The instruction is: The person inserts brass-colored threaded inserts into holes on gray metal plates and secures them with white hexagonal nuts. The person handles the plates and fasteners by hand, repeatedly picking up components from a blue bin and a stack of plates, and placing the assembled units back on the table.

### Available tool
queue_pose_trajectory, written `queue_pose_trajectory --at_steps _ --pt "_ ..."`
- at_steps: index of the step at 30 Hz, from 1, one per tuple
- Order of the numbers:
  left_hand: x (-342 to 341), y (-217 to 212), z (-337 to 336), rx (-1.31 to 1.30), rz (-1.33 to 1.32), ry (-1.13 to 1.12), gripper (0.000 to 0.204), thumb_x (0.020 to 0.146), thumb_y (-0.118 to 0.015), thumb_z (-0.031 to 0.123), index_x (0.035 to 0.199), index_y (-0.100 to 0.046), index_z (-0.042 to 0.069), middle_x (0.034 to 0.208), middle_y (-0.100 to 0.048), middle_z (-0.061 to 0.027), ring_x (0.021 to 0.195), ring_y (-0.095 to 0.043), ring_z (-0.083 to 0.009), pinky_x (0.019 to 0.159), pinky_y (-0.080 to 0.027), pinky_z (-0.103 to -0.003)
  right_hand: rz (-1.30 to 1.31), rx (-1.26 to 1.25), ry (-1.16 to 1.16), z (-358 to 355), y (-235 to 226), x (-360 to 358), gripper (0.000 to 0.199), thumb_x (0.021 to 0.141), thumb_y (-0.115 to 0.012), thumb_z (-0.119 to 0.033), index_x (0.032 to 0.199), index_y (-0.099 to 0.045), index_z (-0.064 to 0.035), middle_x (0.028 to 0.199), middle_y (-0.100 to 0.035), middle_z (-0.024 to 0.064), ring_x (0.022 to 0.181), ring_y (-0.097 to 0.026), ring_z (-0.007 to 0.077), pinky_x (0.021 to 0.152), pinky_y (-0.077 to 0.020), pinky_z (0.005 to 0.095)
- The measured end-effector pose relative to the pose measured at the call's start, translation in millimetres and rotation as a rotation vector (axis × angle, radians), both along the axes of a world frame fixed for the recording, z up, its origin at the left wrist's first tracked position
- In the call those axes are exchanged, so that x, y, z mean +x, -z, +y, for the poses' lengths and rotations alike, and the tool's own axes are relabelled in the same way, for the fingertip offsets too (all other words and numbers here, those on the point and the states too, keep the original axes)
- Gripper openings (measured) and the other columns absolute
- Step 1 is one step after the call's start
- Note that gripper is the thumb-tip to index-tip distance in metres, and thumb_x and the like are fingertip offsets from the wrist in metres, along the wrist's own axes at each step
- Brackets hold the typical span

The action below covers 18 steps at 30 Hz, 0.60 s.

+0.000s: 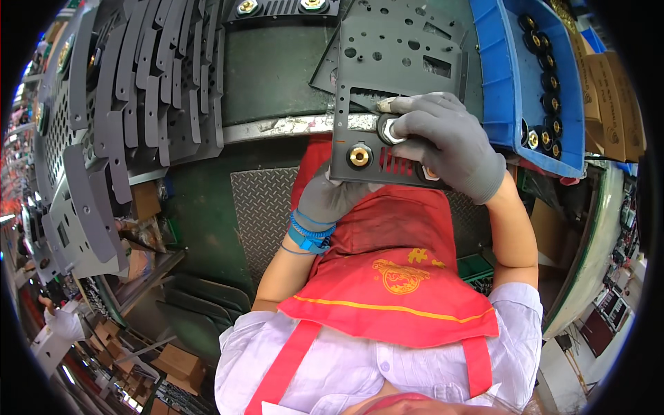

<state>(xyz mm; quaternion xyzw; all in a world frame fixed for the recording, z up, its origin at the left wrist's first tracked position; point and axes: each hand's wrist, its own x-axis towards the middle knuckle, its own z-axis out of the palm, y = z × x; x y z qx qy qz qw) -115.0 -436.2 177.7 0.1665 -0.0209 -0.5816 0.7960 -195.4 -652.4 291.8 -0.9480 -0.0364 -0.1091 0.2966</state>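
A black sheet-metal panel (pixel 391 69) with round holes, rectangular cut-outs and slots leans over the bench edge toward me. My left hand (pixel 330 198), in a grey glove and with a blue coiled wrist strap, is closed on its near edge; some fingers are hidden beneath. On the panel, a brass-centred fitting with a black ring (pixel 359 156) sits near the left corner. My right hand (pixel 446 142), also gloved, pinches a silver hex nut (pixel 391 129) between thumb and fingers, close above the panel face. Another fitting (pixel 429 173) shows partly under that hand.
To the right stands a blue bin (pixel 499 86) holding several black-ringed brass fittings (pixel 550 83). Many grey bent metal panels (pixel 149 83) stand in a row at left. Another panel with fittings (pixel 280 10) lies at the back. Cardboard boxes (pixel 612 104) stand beyond the bin.
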Motion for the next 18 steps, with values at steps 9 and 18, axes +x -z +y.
queue_pose_trajectory --at_steps 9,18 --pt "-11 -4 1 0.035 -0.038 -0.06 0.063 0.084 -0.079 0.024 0.134 -0.051 0.0 0.13 -0.059 -0.0114 0.121 -0.059 -0.025 0.107 -0.049 -0.04 0.034 0.088 -0.033 -9 -6 8 0.022 0.075 -0.077 -0.012 0.092 -0.064 -0.0095 0.107 -0.07 0.0062 0.103 -0.064 0.0289 0.09 -0.0467 0.0409" --pt "-20 -33 -13 0.191 -0.143 -0.271 0.067 0.086 -0.076 0.036 0.136 -0.049 0.0 0.134 -0.056 -0.0108 0.126 -0.055 -0.0236 0.106 -0.048 -0.039 0.04 0.201 0.017 -13 -8 16 0.023 0.073 -0.078 -0.01 0.09 -0.063 -0.0061 0.108 -0.069 0.0115 0.097 -0.064 0.0347 0.082 -0.0502 0.0402"
